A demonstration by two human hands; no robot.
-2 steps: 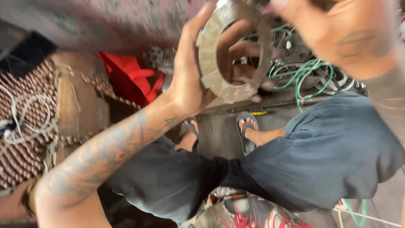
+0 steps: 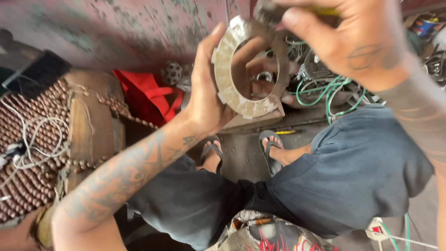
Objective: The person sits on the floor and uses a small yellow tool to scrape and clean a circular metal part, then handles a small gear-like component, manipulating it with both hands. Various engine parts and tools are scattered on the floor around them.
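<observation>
Two legs in dark blue shorts point(image 2: 353, 186) fill the near half of the scene, the person seated low with both feet in dark sandals point(image 2: 272, 151) on the grey concrete floor point(image 2: 241, 158). At the far side rises a worn wall point(image 2: 116, 32) of faded red and grey paint. To the left sits a wooden-bead seat cover point(image 2: 32, 139) over a brown wooden frame, with a white cable point(image 2: 32, 139) looped across it. Beside it, against the wall, lies a red cloth bag point(image 2: 148, 95). On the far right floor a heap of metal parts is tangled with green wire point(image 2: 325, 90).

Held up in the middle, above the knees, is a flat metal ring point(image 2: 241, 69), pale and worn, with small tabs round its outer edge. The left hand point(image 2: 209, 97) grips it firmly, thumb along its left rim and fingers curled behind and through the hole, the tattooed forearm running down to the near left. The right hand point(image 2: 353, 42) is closed at the ring's top edge, pinching something yellowish and blurred; what it is I cannot tell.
</observation>
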